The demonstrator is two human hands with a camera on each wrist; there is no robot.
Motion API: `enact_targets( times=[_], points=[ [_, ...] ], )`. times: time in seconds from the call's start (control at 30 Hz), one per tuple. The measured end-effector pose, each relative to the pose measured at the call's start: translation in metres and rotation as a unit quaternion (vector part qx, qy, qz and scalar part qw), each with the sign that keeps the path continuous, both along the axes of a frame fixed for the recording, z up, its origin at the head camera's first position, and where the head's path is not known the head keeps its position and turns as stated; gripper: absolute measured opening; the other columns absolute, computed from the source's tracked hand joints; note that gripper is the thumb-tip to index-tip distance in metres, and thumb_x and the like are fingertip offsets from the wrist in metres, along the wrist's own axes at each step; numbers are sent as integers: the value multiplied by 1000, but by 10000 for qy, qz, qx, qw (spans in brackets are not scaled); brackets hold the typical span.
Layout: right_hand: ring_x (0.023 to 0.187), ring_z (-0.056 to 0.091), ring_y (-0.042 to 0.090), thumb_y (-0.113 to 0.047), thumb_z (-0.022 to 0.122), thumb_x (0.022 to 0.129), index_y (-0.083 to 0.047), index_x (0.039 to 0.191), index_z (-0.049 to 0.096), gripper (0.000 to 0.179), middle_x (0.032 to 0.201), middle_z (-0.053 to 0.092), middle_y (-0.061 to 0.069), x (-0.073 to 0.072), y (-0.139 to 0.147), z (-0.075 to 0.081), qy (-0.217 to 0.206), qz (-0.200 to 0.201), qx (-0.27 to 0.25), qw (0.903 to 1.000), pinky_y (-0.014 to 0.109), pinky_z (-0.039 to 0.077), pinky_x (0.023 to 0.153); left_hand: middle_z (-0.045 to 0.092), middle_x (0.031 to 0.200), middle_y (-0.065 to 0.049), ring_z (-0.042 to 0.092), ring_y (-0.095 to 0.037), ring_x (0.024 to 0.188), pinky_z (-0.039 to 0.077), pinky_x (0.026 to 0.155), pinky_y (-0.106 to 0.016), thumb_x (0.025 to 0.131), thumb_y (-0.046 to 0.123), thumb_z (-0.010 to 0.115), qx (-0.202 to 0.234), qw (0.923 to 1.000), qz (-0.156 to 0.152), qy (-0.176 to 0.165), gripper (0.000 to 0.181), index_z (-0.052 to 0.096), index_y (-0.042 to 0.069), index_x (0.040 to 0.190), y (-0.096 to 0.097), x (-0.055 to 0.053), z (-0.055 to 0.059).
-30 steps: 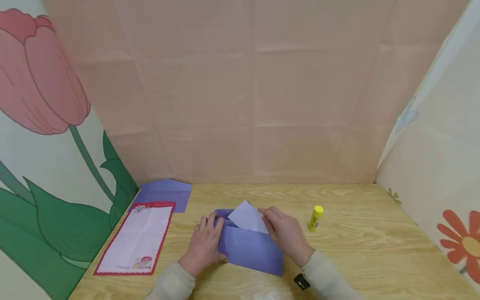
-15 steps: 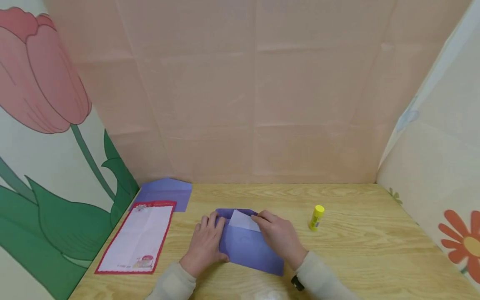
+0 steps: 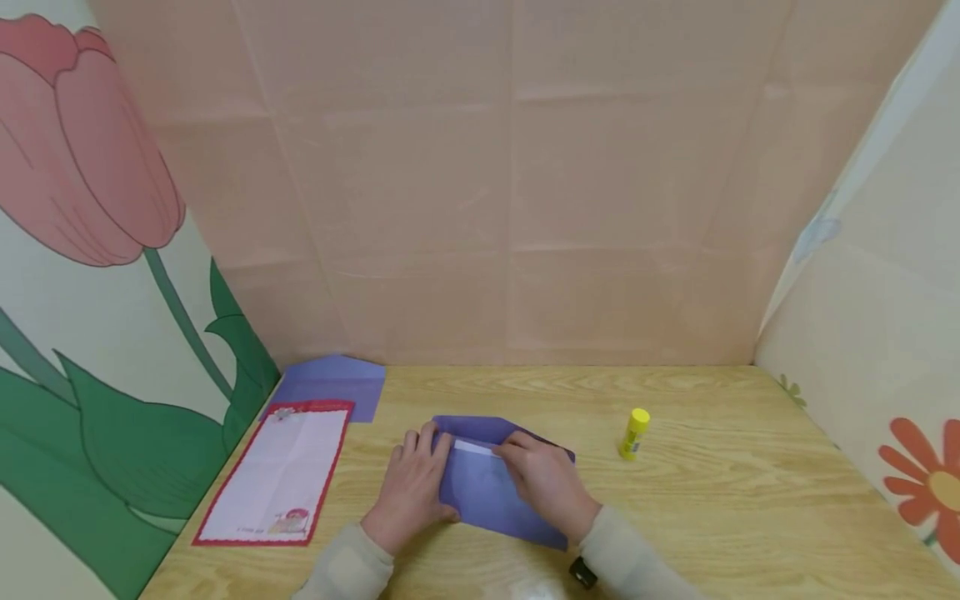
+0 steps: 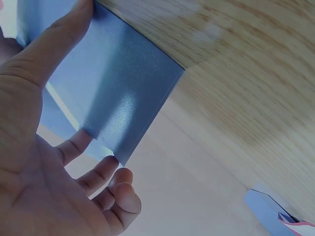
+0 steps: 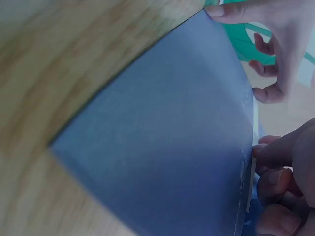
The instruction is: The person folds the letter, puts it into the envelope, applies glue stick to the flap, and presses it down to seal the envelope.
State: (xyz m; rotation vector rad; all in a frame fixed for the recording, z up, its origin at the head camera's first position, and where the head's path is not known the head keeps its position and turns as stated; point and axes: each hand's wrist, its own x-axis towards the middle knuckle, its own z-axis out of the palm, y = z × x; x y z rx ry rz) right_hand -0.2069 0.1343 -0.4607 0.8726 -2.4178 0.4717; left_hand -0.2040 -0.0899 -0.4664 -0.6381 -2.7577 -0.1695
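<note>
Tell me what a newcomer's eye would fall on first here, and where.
Probably the huge pink printed tulip, filling the left side of the head view. Next, at lower centre, the left hand grips a purple paper envelope while the right hand pinches the white paper showing at its opening. The bright yellow glue stick also stands out, right of both hands.
</note>
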Motion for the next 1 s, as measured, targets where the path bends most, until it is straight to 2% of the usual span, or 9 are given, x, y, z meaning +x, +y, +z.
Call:
enact_targets(
  times=[0.33,0.6,0.73,0.8,0.9,0.93,1.0],
  points=[
    [77,64,6,-6,70,90,-14,98,77,14,90,70,-2,0,-4,0,-899,-118,-493,9947,24,54,67,48,136,-19,49,-33,104,47,76,-43,43,56,97,-38,10000,-4,52,107,53,7,127,1,0,1],
    [80,64,7,-16,79,85,-15,100,76,15,93,70,-5,-1,-3,6,-1439,-269,-464,9881,27,54,69,47,137,-19,49,-33,104,46,76,-42,44,57,96,-111,9999,7,51,107,52,8,129,2,-1,3],
    [82,64,8,-15,80,84,-15,100,76,16,94,70,-5,-2,-2,8,-1682,-386,-535,9835,27,54,70,46,138,-21,49,-34,106,47,78,-44,46,54,97,15,10000,-60,17,107,51,8,132,2,-1,3],
    [82,64,7,-14,82,82,-15,98,76,17,92,70,-6,-3,0,7,-1702,-538,-717,9813,27,53,71,45,138,-22,49,-35,108,48,80,-45,51,52,96,191,9998,-88,67,105,50,9,135,1,-1,4],
    [80,64,8,-8,84,79,-12,95,77,17,87,70,-5,-5,5,7,-1616,-815,-1296,9749,27,52,71,47,134,-22,51,-36,108,50,82,-46,63,45,93,810,9962,-17,320,93,50,5,135,0,-1,7],
    [78,64,8,-6,84,78,-11,94,77,18,85,70,-5,-6,7,8,-1588,-882,-1565,9708,26,52,70,48,132,-22,51,-35,107,51,82,-45,68,42,91,1103,9931,49,383,87,50,3,134,0,-2,9],
    [74,62,9,-2,83,78,-8,95,77,18,83,70,-3,-7,11,10,-1585,-972,-2142,9589,25,51,67,50,124,-21,52,-34,105,52,82,-43,78,36,86,1821,9822,198,414,73,49,0,130,0,-3,14]
  ],
)
